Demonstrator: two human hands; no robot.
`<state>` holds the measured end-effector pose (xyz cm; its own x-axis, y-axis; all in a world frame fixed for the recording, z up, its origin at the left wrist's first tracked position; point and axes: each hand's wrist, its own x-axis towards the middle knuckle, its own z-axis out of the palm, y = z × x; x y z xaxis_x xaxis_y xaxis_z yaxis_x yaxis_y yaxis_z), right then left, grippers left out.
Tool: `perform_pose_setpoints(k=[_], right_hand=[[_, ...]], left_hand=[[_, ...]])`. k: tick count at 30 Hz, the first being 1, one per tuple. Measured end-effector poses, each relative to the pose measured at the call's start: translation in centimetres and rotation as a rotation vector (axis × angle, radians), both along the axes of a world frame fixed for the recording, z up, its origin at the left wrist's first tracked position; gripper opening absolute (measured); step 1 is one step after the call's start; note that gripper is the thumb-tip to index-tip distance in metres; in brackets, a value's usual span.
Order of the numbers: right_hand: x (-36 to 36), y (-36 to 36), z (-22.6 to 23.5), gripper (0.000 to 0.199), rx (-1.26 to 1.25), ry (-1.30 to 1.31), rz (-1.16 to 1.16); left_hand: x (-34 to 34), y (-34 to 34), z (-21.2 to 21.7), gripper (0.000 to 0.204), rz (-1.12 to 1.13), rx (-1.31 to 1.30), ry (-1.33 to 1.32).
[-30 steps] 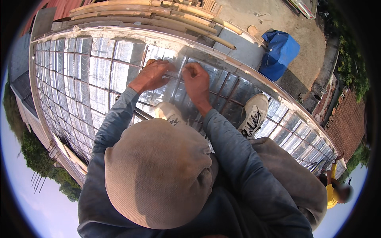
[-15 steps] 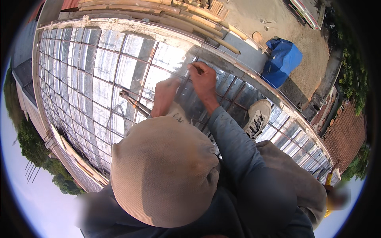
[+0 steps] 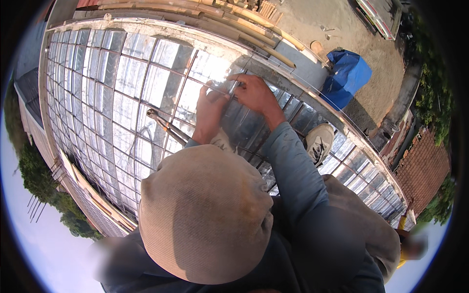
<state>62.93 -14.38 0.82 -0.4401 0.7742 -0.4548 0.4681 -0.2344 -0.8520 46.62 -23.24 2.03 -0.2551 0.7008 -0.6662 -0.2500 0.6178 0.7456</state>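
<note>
Both my hands are at a crossing of thin steel reinforcing bars (image 3: 185, 73) laid over shiny corrugated metal sheets (image 3: 132, 73). My left hand (image 3: 209, 111) is closed, its thumb and forefinger bent in toward the crossing. From the other side my right hand (image 3: 259, 97) reaches in, forefinger stretched across and the other fingers curled by the bar. Whatever is between the fingers is too small to make out. Left of my left wrist, a pair of pincers (image 3: 167, 128) lies or leans over the bars, its jaws toward the far left and its handle ends hidden.
My shoe (image 3: 319, 144) stands on the grid at right, near the concrete edge (image 3: 305, 90). Beyond that edge are bamboo poles (image 3: 234, 27), a blue tarp (image 3: 348, 75) and sandy ground. Timber planks (image 3: 100, 198) line the near left edge. A person in yellow (image 3: 403, 244) is at far right.
My left hand has turned and risen toward the crossing. My right hand's forefinger has straightened to the left, and that hand has tilted over the bar. The pincers have stayed in place.
</note>
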Motion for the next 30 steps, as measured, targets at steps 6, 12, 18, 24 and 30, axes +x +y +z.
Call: perform_pose_setpoints(k=[6, 12, 18, 24, 30], right_hand=[[-0.4, 1.3, 0.6, 0.046, 0.015, -0.132, 0.231], [-0.8, 1.4, 1.4, 0.030, 0.011, -0.187, 0.228], [-1.2, -1.3, 1.1, 0.024, 0.080, -0.162, -0.028], [-1.9, -2.3, 1.0, 0.025, 0.049, -0.097, -0.184], [-4.1, -5.6, 2.3, 0.016, 0.220, -0.165, -0.417]], left_hand=[[0.1, -0.1, -0.6, 0.068, -0.029, 0.032, 0.087], [0.3, -0.5, -1.3, 0.072, 0.013, 0.067, 0.075], [1.2, -0.4, -1.6, 0.077, 0.006, 0.051, 0.130], [1.2, -0.8, -2.4, 0.077, 0.073, 0.120, 0.087], [0.2, -1.0, -3.5, 0.080, 0.073, 0.090, -0.024]])
